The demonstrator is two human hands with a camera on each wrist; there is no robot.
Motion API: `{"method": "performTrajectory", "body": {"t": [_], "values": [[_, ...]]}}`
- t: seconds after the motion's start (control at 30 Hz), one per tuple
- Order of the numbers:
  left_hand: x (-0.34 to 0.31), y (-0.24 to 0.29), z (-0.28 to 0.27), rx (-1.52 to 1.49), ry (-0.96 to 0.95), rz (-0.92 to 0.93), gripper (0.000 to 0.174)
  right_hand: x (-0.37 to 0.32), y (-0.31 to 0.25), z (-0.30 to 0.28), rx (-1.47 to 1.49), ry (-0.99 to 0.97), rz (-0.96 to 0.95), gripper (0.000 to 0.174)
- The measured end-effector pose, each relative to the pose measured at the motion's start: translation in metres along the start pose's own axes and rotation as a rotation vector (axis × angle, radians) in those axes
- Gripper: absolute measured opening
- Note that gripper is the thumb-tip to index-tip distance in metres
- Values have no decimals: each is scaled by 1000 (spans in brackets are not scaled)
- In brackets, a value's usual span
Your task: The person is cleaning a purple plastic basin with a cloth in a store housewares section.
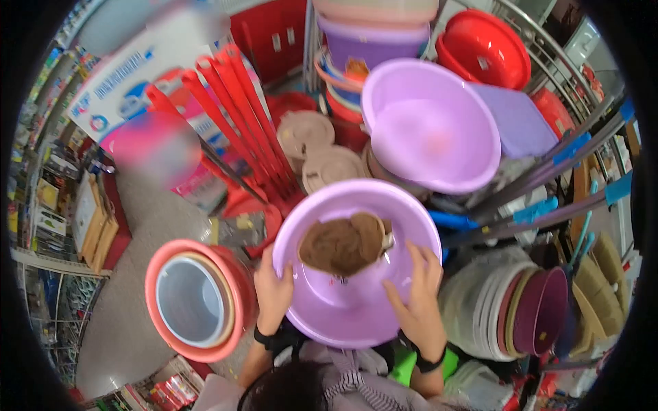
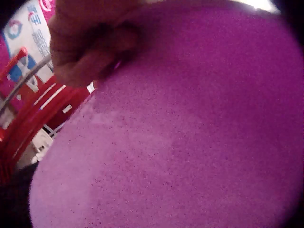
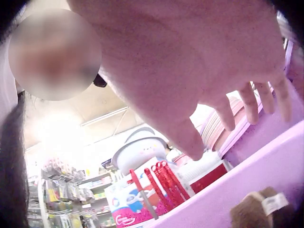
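A light purple basin [image 1: 322, 312] is held in front of the person's chest. My left hand [image 1: 273, 291] grips its left rim, thumb on the inside and fingers outside. In the left wrist view the basin's wall [image 2: 180, 147] fills most of the picture, with curled fingers at its edge. My right hand [image 1: 419, 301] is spread over the basin's right side, its fingers fairly straight and apart; the right wrist view shows the palm [image 3: 199, 61] above the rim. Inside the basin lies a brown fuzzy cloth item [image 1: 339, 245] with a paler edge and a white tag [image 3: 274, 203].
Nested tubs [image 1: 192, 301] stand at left, stacked buckets [image 1: 510, 308] at right. Another purple basin [image 1: 432, 123] lies ahead, near a red basin [image 1: 486, 51]. Long red handles [image 1: 240, 116] rise at front left beside a printed box [image 1: 130, 89]. Grey poles [image 1: 534, 226] jut in at right.
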State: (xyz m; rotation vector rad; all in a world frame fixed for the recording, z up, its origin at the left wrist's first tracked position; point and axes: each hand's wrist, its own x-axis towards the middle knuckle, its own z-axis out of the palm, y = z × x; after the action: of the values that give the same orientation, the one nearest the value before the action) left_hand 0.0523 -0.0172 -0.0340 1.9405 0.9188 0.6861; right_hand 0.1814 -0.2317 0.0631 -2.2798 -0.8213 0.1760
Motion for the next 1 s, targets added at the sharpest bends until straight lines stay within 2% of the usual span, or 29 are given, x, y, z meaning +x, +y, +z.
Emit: {"method": "performTrajectory", "body": {"t": [0.07, 0.1, 0.23, 0.47, 0.53, 0.57, 0.7, 0.8, 0.87, 1.0], "values": [[-8, 4, 5, -6, -39, -122, 35, 7, -4, 13, -8, -108, -56, 71], [-13, 6, 9, -16, -64, -149, 35, 9, 1, 24, 15, -174, -24, 78], [-23, 5, 16, -64, -33, -187, 35, 16, 21, 69, -27, -216, -24, 84], [-23, -2, 17, -56, -29, -183, 36, 53, 38, 143, -229, -29, -11, 99], [-21, -2, 16, -52, -40, -170, 36, 62, 37, 153, -347, -51, -10, 95], [-19, -2, 15, -52, -45, -159, 36, 67, 39, 158, -416, 10, -32, 86], [-16, -5, 18, 34, -16, -60, 37, 75, 40, 164, -299, 36, -104, 73], [-13, -1, 17, 34, -6, -56, 37, 65, 27, 175, -304, -121, -308, 49], [-12, -1, 15, 11, -33, -167, 32, 51, 23, 181, -294, -138, -414, 44], [-16, -7, 15, 7, -23, -200, 31, 44, 25, 178, -300, -168, -456, 43]]}}
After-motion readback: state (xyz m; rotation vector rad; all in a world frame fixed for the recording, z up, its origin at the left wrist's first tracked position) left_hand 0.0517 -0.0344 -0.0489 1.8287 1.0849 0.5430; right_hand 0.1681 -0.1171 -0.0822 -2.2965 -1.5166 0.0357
